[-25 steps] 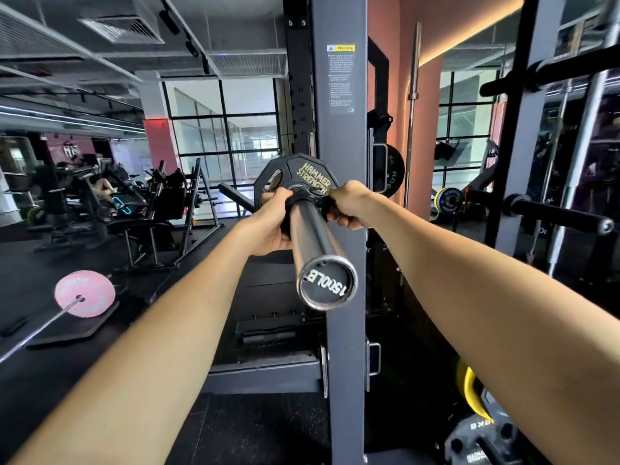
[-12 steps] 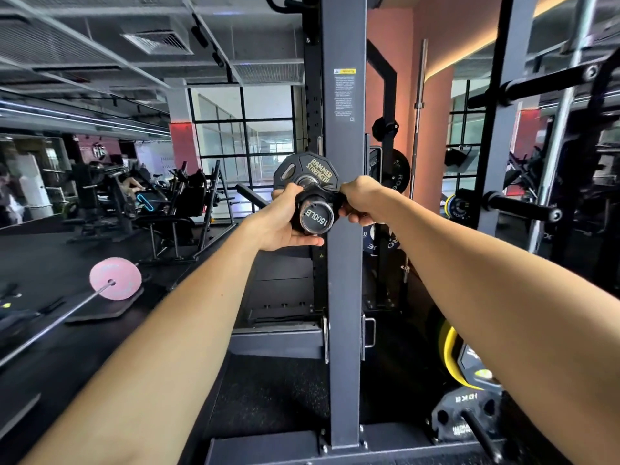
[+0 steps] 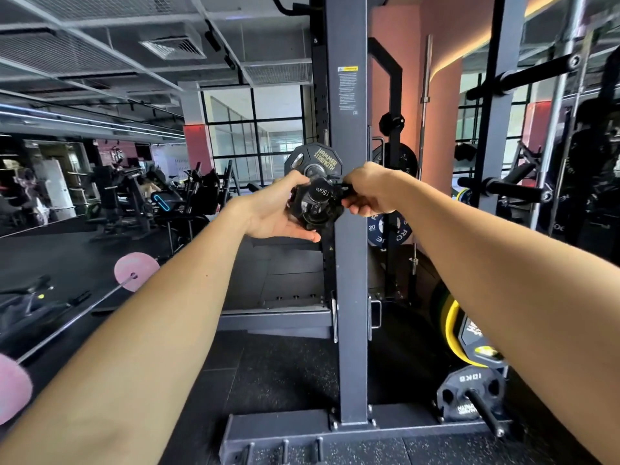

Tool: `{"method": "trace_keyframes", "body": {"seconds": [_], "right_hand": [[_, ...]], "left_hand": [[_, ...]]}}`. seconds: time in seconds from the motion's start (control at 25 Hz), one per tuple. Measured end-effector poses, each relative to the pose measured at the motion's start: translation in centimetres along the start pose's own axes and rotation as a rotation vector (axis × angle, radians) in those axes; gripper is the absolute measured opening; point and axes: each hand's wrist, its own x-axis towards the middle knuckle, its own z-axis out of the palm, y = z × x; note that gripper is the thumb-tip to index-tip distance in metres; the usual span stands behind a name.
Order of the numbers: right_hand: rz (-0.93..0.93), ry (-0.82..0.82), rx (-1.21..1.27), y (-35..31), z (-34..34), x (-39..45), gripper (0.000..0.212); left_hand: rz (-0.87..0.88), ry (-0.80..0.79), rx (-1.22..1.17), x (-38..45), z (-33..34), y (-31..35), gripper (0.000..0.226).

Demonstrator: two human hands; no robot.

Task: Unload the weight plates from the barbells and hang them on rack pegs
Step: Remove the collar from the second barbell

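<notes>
A black Hammer Strength plate [image 3: 313, 160] sits on the barbell sleeve, whose end cap [image 3: 318, 193] points at me beside the rack upright [image 3: 349, 263]. A black clamp collar [image 3: 318, 213] sits at the very end of the sleeve, in front of the plate. My left hand [image 3: 278, 209] cups the collar from the left, thumb above and fingers below. My right hand [image 3: 369, 193] grips the collar's right side, where its lever sticks out. Most of the sleeve is hidden behind the collar and my hands.
Black pegs [image 3: 513, 191] stick out of the right-hand upright. A 10 kg plate [image 3: 469, 389] hangs on a low peg, with a yellow plate [image 3: 453, 327] above and a blue plate [image 3: 379, 229] behind. A pink-plated barbell [image 3: 134, 270] lies on the floor left.
The collar has slid outward along the sleeve from beside the plate to the sleeve's end, with both hands moving along with it. The view has pulled back and dropped.
</notes>
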Motion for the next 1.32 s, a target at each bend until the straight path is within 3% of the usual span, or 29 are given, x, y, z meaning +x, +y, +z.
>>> {"method": "trace_keyframes", "body": {"seconds": [0.12, 0.24, 0.4, 0.52, 0.6, 0.76, 0.84, 0.92, 1.04, 1.2, 1.32], "right_hand": [[0.009, -0.134, 0.054, -0.2, 2.1, -1.0, 0.029], [-0.012, -0.192, 0.18, -1.0, 6.1, -0.2, 0.028], [0.001, -0.241, 0.348, -1.8, 11.6, 2.0, 0.027], [0.054, -0.26, 0.463, -1.7, 15.3, 4.7, 0.022], [0.076, -0.247, 0.495, -1.2, 17.4, 6.8, 0.029], [0.101, -0.245, 0.516, -0.5, 21.3, 11.9, 0.042], [0.132, -0.255, 0.528, -0.2, 23.4, 14.9, 0.038], [0.164, -0.248, 0.552, 0.1, 25.3, 17.5, 0.029], [0.205, -0.226, 0.564, 0.5, 27.9, 21.3, 0.018], [0.268, -0.209, 0.539, 2.1, 31.7, 26.9, 0.027], [0.315, -0.191, 0.498, 3.7, 33.8, 30.6, 0.03]], "left_hand": [[0.046, 0.043, -0.03, -2.5, -2.0, -1.2, 0.017], [0.097, 0.161, -0.021, -4.2, -5.0, -2.8, 0.011], [0.145, 0.364, 0.22, -5.6, -9.0, -5.0, 0.025], [0.158, 0.526, 0.274, -5.4, -11.9, -7.2, 0.027], [0.163, 0.549, 0.272, -4.8, -13.6, -8.7, 0.031], [0.147, 0.673, 0.404, -2.6, -16.9, -10.7, 0.067], [0.155, 0.668, 0.373, -0.5, -20.1, -12.1, 0.09], [0.123, 0.66, 0.343, 1.7, -23.1, -13.6, 0.099], [0.065, 0.635, 0.339, 4.9, -27.6, -15.7, 0.087], [0.038, 0.602, 0.345, 9.5, -32.7, -19.4, 0.077], [0.018, 0.578, 0.361, 13.0, -35.4, -22.2, 0.083]]}}
